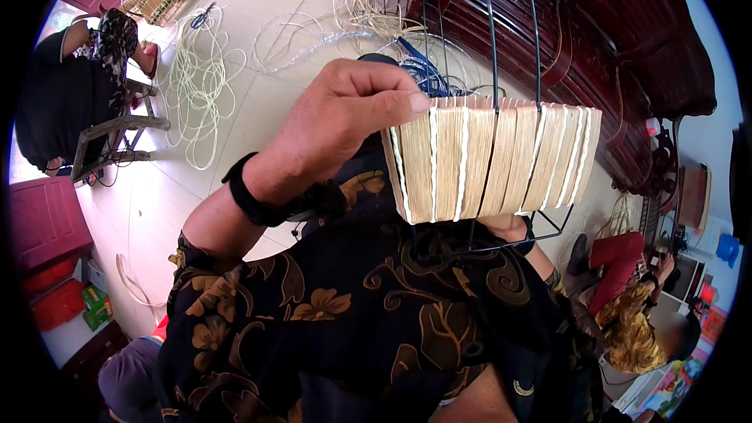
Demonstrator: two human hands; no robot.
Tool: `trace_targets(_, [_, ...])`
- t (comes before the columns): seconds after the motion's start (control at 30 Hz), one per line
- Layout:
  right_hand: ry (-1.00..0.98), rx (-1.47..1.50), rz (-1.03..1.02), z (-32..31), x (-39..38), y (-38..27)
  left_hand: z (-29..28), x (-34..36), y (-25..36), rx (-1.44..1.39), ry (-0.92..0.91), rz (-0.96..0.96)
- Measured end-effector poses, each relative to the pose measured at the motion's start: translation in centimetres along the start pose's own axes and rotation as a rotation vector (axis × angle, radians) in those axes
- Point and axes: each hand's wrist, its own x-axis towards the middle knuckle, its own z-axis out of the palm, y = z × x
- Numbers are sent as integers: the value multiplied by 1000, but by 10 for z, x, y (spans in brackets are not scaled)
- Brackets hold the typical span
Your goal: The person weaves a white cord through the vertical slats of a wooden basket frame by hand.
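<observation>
Left grip: thumb and forefinger pinched on the left end of the rim of the woven basket. Right grip: mostly hidden behind the basket's lower edge; cannot tell whether its fingers are closed. Basket: pale strips crossed by white twisted strands, positioned in front of my chest. Black wire frame: long wires extend beyond the rim, more wire below the weave. Surroundings: loose pale coil on the tiled floor, well apart to my left; dark-red wooden furniture ahead-right.
</observation>
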Motion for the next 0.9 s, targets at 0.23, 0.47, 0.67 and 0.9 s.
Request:
trace_targets(0.23, [-8,10,8,0,-2,-4,-7,8,12,212,-177,-69])
trace_targets(0.47, [-11,24,7,0,-4,-6,-3,4,15,204,-207,-149])
trace_targets(0.67, [-15,24,9,2,-7,-7,-6,4,13,261,-260,-111])
trace_targets(0.9, [-5,46,10,4,-6,-9,-6,16,24,306,-340,-194])
